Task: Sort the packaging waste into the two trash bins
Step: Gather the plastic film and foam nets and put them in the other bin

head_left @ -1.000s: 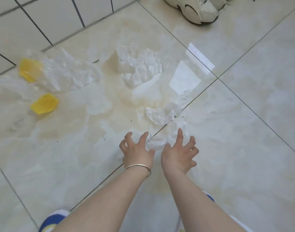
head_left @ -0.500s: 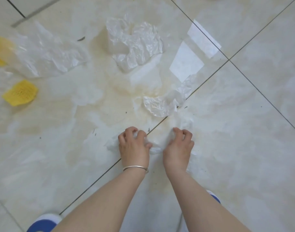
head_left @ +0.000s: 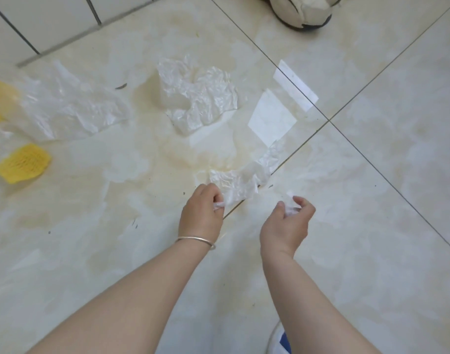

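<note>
- A thin clear plastic film [head_left: 240,185] was found low over the pale tiled floor [head_left: 372,251], stretched between both hands.
- One edge was pinched by the left hand [head_left: 201,215], which wore a bangle [head_left: 196,240].
- The other end was gripped in the curled right hand [head_left: 286,226].
- Beyond lay a crumpled wrapper [head_left: 198,98], a clear bag [head_left: 70,108] and yellow foam netting [head_left: 22,163].

Yellow mesh sleeve [head_left: 22,162] — clear crinkled plastic [head_left: 198,94] — cream marbled floor [head_left: 372,226]
</note>
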### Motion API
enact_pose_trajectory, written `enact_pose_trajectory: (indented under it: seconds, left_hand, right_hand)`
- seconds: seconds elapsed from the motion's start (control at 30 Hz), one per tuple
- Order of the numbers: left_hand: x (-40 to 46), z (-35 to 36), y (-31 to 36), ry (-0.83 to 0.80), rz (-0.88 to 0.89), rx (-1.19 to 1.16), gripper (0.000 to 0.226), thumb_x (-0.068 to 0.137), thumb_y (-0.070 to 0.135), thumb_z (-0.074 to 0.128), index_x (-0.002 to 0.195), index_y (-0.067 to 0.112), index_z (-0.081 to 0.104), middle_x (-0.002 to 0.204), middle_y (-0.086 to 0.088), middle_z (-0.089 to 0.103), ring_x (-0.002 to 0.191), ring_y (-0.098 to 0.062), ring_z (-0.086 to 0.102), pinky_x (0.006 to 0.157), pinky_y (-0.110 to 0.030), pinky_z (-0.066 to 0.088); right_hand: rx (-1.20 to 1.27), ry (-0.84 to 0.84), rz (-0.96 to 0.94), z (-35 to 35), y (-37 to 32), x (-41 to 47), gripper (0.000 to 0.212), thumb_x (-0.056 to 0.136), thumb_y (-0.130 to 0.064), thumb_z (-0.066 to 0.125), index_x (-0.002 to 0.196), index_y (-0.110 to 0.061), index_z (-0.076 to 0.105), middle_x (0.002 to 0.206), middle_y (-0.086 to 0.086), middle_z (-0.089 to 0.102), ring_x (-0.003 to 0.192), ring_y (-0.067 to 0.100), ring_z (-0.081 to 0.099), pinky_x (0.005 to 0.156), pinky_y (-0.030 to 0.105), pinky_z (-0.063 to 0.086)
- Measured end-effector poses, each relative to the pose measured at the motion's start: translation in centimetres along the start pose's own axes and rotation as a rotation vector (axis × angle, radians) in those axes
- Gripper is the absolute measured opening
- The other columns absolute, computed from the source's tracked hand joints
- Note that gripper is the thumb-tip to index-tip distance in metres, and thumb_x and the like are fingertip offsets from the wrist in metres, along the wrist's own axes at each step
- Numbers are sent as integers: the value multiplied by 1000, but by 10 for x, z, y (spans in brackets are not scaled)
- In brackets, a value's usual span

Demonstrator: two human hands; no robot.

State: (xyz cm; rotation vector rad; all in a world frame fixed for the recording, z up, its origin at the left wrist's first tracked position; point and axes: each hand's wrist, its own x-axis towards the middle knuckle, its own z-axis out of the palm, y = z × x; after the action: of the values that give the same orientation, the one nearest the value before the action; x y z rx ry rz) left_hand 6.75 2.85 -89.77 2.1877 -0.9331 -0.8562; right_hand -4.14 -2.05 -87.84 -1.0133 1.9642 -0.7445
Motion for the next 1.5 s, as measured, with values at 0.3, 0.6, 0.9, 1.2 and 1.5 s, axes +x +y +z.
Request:
enact_pose_trajectory:
  seconds: [0.3, 0.6, 0.9, 1.2, 1.5]
  left_hand:
    - [45, 6, 17, 101, -394, -306, 61, 82, 24, 68, 136, 24, 40, 134, -7, 37, 115, -18, 48, 88, -15, 31]
    - [57, 15, 10, -34, -474, -140, 22, 89, 30, 55, 104, 16, 64, 113, -14, 63, 106, -31, 58, 86, -30, 43]
    - [47, -34, -24, 40, -592, -391, 15, 91, 25, 44, 84, 12, 49, 107, -18, 64, 102, -35, 60, 85, -40, 48]
    - [33, -107, -57, 261, -661, -582, 52, 96, 50, 25, 124, 12, 47, 132, -10, 51, 124, -28, 49, 103, -36, 35]
    - [44, -208, -128, 509, -614, -785, 31, 95, 21, 34, 126, 24, 38, 94, -9, 57, 93, -31, 58, 87, -38, 44]
  right_hand:
    - [-107, -295, -170, 51, -55, 48, 36, 96, -21, 42, 131, -17, 51, 124, 3, 38, 94, 11, 47, 85, 20, 35]
    - [-530, -572, -219, 87, -24, 37, 38, 95, -28, 43, 129, -13, 47, 132, 5, 36, 84, 15, 52, 76, 25, 35]
    - [-165, -797, 96, 120, -27, -33, 53, 88, -54, 43, 123, -14, 54, 122, 4, 60, 114, 19, 57, 89, 29, 45]
    - [-109, -963, 282, 156, -52, -110, 39, 97, -40, 35, 95, -14, 65, 112, 9, 68, 107, 24, 63, 102, 42, 45]
    - [-166, -1096, -122, 230, -73, -191, 13, 91, -13, 52, 98, -23, 49, 92, -5, 50, 84, 11, 53, 60, 9, 43]
